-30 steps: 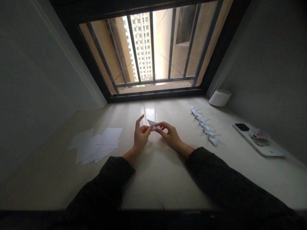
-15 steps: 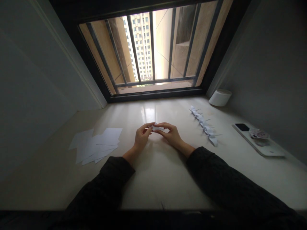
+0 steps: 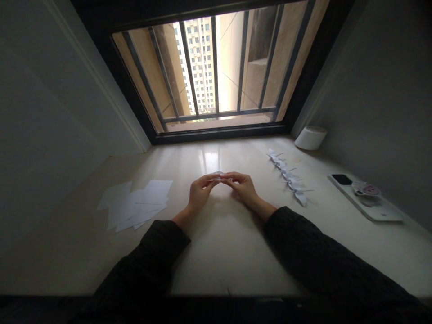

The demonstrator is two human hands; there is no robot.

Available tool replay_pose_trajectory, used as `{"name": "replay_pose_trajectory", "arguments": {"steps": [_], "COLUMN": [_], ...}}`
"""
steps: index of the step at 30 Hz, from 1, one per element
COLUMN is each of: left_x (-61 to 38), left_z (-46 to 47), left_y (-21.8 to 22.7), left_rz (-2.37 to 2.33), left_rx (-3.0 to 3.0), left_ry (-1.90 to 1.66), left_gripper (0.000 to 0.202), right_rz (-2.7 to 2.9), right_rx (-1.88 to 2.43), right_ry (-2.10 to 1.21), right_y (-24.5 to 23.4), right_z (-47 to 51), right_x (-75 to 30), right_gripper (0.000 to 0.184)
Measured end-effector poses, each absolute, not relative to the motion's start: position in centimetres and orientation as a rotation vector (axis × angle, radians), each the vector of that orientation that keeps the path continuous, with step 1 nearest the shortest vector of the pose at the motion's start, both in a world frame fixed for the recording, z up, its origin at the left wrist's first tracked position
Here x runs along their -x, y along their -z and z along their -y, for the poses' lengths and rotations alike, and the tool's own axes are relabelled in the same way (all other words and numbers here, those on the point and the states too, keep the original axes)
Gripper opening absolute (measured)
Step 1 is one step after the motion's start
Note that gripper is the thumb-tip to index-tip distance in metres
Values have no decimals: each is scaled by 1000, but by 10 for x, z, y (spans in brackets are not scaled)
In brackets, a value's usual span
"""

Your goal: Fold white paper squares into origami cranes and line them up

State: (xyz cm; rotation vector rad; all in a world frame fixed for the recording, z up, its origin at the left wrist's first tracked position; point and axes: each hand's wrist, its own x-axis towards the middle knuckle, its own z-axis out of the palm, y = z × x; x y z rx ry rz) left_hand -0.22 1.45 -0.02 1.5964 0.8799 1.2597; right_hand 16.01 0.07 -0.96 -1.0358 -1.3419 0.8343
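Note:
My left hand (image 3: 200, 191) and my right hand (image 3: 243, 188) meet over the middle of the pale sill (image 3: 216, 243). Both pinch a small folded piece of white paper (image 3: 218, 176) between fingertips and thumbs. The paper is mostly hidden by the fingers; only a thin white edge shows between them. Both hands rest low, close to the surface. Dark sleeves cover both forearms.
Several loose white paper sheets (image 3: 135, 204) lie to the left. A row of folded paper figures (image 3: 288, 177) runs along the right. Farther right lie a phone (image 3: 366, 202) and a white round container (image 3: 310, 137). A barred window (image 3: 216, 72) stands behind.
My left index finger, raised a second ago, has come down onto the paper. The folded paper's standing point has been pressed flat between both hands.

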Motion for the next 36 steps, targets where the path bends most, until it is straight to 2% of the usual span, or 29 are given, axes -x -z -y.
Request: {"name": "replay_pose_trajectory", "arguments": {"steps": [8, 26, 36], "left_x": [2, 2, -4], "left_z": [-11, -14, -11], "left_y": [-3, 1, -2], "left_rz": [-945, -956, -923], "left_rx": [-1644, -1501, -1294], "left_ry": [-1305, -1348, -1390], "left_gripper": [22, 24, 22], "right_rz": [1295, 1222, 1275], "right_rx": [1054, 1103, 1078], "right_ry": [-871, -874, -743], "right_y": [14, 12, 3], "right_z": [-4, -2, 3], "right_x": [-160, -160, -158], "right_gripper": [18, 25, 15]}}
